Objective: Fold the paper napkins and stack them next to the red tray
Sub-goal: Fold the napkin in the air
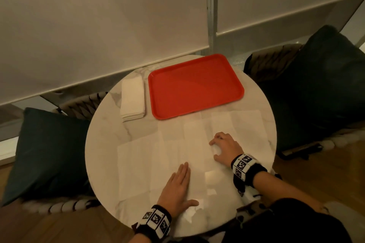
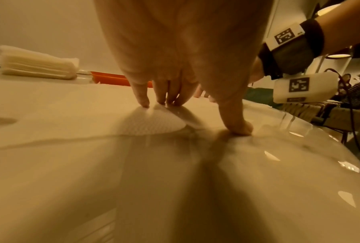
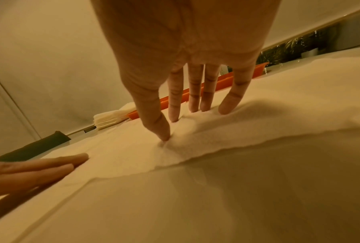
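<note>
Several unfolded white paper napkins [image 1: 197, 156] lie overlapping on the round marble table [image 1: 106, 124]. My left hand [image 1: 183, 183] lies flat with straight fingers on a napkin [image 2: 150, 125] near the table's front edge. My right hand [image 1: 215, 149] is arched over the sheet further right. Its thumb and fingertips [image 3: 164, 136] pinch a raised ridge of napkin [image 3: 195, 131]. The red tray [image 1: 195, 87] sits at the back, with nothing on it. A stack of folded napkins [image 1: 132, 100] lies just left of the tray.
Woven chairs with dark cushions flank the table at the left [image 1: 45, 154] and the right [image 1: 316, 85]. A pale wall panel stands right behind the table. The stack [image 3: 110, 118] and tray rim [image 3: 224, 80] lie beyond my fingers.
</note>
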`<state>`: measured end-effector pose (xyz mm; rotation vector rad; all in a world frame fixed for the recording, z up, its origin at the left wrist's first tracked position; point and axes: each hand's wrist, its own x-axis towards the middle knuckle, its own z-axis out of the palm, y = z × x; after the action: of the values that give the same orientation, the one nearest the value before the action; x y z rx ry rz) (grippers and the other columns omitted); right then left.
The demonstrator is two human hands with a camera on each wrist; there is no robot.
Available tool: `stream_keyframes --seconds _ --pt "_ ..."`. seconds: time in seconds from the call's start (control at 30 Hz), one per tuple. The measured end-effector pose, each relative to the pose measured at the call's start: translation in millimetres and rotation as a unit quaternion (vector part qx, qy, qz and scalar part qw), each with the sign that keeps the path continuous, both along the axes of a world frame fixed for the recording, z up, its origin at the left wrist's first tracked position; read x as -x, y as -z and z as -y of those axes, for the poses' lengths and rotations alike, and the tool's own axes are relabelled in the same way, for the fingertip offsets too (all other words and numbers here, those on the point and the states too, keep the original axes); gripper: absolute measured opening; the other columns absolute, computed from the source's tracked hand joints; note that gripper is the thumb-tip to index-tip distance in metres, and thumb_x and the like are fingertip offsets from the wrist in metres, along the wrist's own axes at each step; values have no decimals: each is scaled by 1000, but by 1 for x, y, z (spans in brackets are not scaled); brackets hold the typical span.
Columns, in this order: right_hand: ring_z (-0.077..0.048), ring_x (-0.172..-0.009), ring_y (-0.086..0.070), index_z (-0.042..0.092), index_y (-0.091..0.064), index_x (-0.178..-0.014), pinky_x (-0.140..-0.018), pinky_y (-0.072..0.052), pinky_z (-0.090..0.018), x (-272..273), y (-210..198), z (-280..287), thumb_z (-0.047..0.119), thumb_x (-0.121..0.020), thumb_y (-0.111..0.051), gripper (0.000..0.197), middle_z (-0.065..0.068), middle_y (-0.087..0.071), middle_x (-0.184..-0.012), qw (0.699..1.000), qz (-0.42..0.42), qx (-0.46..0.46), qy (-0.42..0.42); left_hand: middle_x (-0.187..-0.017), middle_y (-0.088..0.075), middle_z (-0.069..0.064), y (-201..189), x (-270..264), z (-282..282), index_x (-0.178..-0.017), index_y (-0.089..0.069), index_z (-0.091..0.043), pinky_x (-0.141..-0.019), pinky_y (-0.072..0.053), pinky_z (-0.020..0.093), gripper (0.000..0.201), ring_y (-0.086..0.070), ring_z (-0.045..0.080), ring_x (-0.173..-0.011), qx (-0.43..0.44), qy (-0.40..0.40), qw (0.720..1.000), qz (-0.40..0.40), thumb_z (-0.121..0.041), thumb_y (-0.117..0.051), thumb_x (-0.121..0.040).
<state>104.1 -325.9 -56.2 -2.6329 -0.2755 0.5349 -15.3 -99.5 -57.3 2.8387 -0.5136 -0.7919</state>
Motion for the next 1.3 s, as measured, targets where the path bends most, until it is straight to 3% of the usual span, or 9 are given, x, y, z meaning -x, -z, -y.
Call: stream_keyframes --seconds 0.2,0.37,0.53,0.67,0.8,0.9,1.03,1.17,1.3 --pt "-16 -122 -39 31 -57 -120 -94 -44 -35 0 2 1 29 -77 -68 45 8 -40 -133 1000 7 6 -4 -149 32 5 -3 7 5 -151 13 -4 -119 7 34 85 29 19 -138 -5 29 1000 -6 -43 -43 -99" --pt "-15 -122 -39 31 -58 -120 -95 -43 -33 2 5 0 29 -77 -67 44 8 -41 -132 1000 20 9 -1 -158 9 5 5 13 3 -154 -9 -6 -123 2 36 58 9 21 -148 37 19 999 31 -6 -33 -101" --pt "-16 -122 -39 30 -59 -120 -97 -43 -31 1 4 1 28 -77 -67 44 6 -42 -133 1000 20 12 -14 -153 -33 -1 -3 17 -4 -140 -48 -13 -118 -3 21 51 -22 15 -146 211 -133 965 81 -35 -28 -98" --pt "-14 -123 -41 30 -61 -118 -93 -45 -30 -2 -5 1 30 -80 -65 38 7 -43 -131 999 14 39 -35 -129 -61 -13 -36 15 -18 -118 -64 -29 -102 -42 19 24 -56 2 -118 374 -294 870 131 -28 -55 -96" --pt "-16 -116 -49 29 -61 -115 -91 -46 -31 -8 -21 -4 33 -84 -63 31 6 -49 -124 998 -2 54 -43 -83 -72 -6 -75 5 -38 -91 -74 -17 -74 -45 18 17 -63 3 -79 486 -404 768 102 -19 -58 -95" --pt "-16 -104 -56 25 -64 -109 -89 -46 -30 -11 -35 -16 32 -85 -65 25 2 -58 -115 999 -7 -13 -47 -92 -73 7 -94 0 -58 -96 -74 -8 -78 -49 30 20 -66 16 -86 551 -468 684 93 -21 -59 -94" --pt "-10 -85 -61 23 -67 -104 -80 -51 -26 -7 -58 -47 38 -82 -72 26 2 -68 -100 971 -80 -223 2 -119 -66 21 -109 -8 -80 -114 -67 -6 -95 -48 45 33 -63 31 -107 667 -535 518 32 -27 -57 -91" --pt "-16 -99 -67 16 -60 -113 -77 -55 -26 4 -78 -91 34 -86 -68 34 -5 -67 -112 906 -228 -357 6 -137 -56 16 -119 -17 -90 -138 -50 -14 -110 -36 53 42 -51 33 -128 754 -537 377 -36 -29 -46 -99" --pt "-17 -94 -67 8 -66 -106 -85 -54 -34 11 -86 -131 24 -88 -66 24 -8 -70 -105 820 -289 -489 75 -129 -63 14 -131 -22 -92 -134 -52 -17 -106 -39 51 41 -56 32 -123 779 -542 308 -65 -34 -44 -97"
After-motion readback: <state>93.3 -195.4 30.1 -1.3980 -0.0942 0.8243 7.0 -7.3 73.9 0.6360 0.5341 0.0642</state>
